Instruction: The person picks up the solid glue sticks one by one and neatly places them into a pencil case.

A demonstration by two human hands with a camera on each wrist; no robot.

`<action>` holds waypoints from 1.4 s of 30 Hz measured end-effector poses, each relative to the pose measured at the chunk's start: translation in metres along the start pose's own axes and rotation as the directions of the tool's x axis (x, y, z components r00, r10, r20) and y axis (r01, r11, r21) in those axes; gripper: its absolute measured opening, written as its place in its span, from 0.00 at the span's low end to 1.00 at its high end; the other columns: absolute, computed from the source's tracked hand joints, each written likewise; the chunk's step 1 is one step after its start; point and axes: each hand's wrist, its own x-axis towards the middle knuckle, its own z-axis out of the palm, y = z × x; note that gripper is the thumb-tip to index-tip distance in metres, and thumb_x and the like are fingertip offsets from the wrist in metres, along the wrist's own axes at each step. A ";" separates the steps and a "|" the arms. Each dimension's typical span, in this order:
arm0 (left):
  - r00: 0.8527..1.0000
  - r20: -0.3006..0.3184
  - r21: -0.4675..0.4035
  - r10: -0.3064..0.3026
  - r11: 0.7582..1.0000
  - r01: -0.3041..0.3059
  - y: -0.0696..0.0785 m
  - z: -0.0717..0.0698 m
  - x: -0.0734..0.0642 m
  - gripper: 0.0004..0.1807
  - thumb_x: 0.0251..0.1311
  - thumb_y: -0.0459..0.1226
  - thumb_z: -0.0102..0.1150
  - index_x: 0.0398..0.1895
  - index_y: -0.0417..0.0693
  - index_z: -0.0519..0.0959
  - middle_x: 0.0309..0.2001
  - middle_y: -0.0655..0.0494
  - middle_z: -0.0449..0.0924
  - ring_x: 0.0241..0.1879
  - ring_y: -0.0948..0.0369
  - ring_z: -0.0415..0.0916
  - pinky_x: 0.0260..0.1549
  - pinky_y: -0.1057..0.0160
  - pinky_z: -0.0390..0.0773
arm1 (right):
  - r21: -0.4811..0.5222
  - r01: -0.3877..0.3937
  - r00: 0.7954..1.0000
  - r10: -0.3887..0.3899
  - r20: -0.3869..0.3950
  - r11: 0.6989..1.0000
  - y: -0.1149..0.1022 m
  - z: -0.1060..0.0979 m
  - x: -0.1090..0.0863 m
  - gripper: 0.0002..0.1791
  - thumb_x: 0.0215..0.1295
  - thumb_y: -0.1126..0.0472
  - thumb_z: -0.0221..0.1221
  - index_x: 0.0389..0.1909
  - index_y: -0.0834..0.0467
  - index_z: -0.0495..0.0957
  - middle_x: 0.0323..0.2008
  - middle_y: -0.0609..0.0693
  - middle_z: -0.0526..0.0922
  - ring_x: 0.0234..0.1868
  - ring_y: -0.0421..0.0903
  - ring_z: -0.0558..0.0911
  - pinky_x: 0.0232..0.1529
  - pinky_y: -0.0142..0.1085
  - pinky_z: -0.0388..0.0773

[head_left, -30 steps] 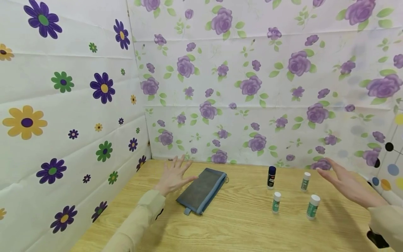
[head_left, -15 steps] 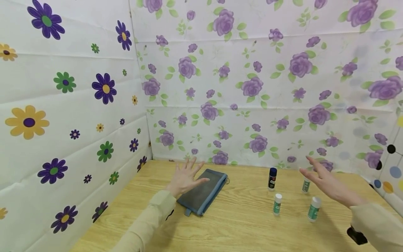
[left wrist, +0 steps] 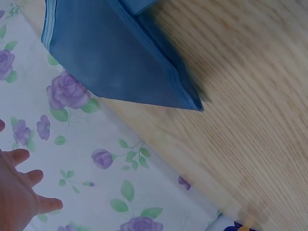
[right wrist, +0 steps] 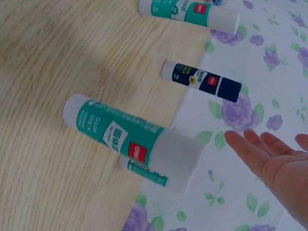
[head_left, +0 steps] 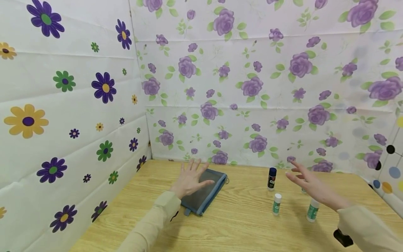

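Note:
My left hand [head_left: 190, 180], fingers spread, hovers over the left part of a blue-grey zip pouch [head_left: 206, 192]; in the left wrist view the pouch [left wrist: 115, 62] lies on the wood, apart from the fingers. My right hand [head_left: 318, 185] is in the air with fingers extended, holding nothing. Around it several glue sticks stand upright: a dark blue one [head_left: 271, 179], a small green-and-white one [head_left: 276, 204], a larger green-and-white one [head_left: 312, 210] partly covered by the hand, and another mostly hidden behind it. The right wrist view shows the large glue stick [right wrist: 120, 132] closest.
A wood-grain table [head_left: 239, 227] carries everything. Flowered sheets hang behind [head_left: 233, 87] and along the left side [head_left: 78, 105]; a dotted cloth [head_left: 395, 164] is at the right edge.
My left hand has moved right, over the pouch. My right hand has moved left and now covers most of the back right glue stick. The pouch and glue sticks stay in place.

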 end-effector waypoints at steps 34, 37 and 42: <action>0.992 0.123 -0.042 0.005 0.999 0.000 0.036 0.037 -0.006 0.40 0.55 0.66 0.38 0.68 0.56 0.58 0.61 0.45 0.59 0.57 0.46 0.59 0.48 0.44 0.62 | 0.173 0.068 0.998 -0.068 -0.006 0.983 0.024 0.063 -0.007 0.36 0.51 0.60 0.66 0.56 0.71 0.60 0.48 0.67 0.68 0.46 0.64 0.72 0.38 0.42 0.74; 0.990 0.140 -0.032 -0.007 0.999 0.012 0.036 0.039 -0.008 0.41 0.55 0.67 0.36 0.67 0.55 0.59 0.60 0.45 0.60 0.57 0.46 0.60 0.47 0.44 0.63 | 0.195 0.072 0.997 -0.074 0.001 0.978 0.028 0.067 -0.007 0.36 0.51 0.61 0.66 0.56 0.73 0.60 0.48 0.67 0.68 0.46 0.64 0.72 0.39 0.42 0.74; 0.984 0.176 -0.037 -0.035 0.998 0.042 0.037 0.040 -0.010 0.42 0.55 0.68 0.34 0.67 0.54 0.59 0.60 0.44 0.60 0.57 0.46 0.59 0.47 0.44 0.63 | 0.210 0.037 0.999 -0.037 -0.003 0.977 0.034 0.072 -0.007 0.37 0.50 0.60 0.66 0.55 0.73 0.60 0.48 0.66 0.68 0.46 0.63 0.72 0.40 0.41 0.73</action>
